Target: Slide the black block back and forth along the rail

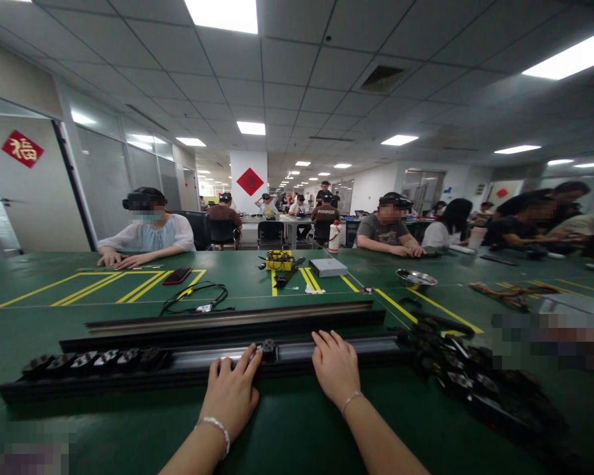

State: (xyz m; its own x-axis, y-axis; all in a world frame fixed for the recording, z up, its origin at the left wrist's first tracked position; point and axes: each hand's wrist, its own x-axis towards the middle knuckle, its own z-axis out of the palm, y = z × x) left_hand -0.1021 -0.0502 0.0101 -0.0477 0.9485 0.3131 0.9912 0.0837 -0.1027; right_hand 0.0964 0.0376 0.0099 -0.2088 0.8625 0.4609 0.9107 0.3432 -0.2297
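"When you look through the head view, what lies nearest?"

"A front rail [297, 350], a long black channel with a silvery strip inside, stretched across the green bench [290, 429]."

"And the left hand [231, 390]?"

"Palm down, fingers spread, its grip loose. The index fingertip is right by a small black block [269, 348] that sits on the rail; I cannot tell whether they touch."

"How about the right hand [337, 371]?"

"Also palm down, fingers slightly splayed over the rail, to the right of that block. Its grip is slack, wrapped round nothing."

"What else is about?"

"A row of black blocks [95, 359] stands at the rail's left end. Just behind runs a rear rail [237, 319], roughly alongside. Past the right hand sprawls a heap of black parts [475, 379], partly blurred. Farther back are a coiled cable [204, 308], a phone [177, 276], a grey box [328, 266] and a metal bowl [416, 278]."
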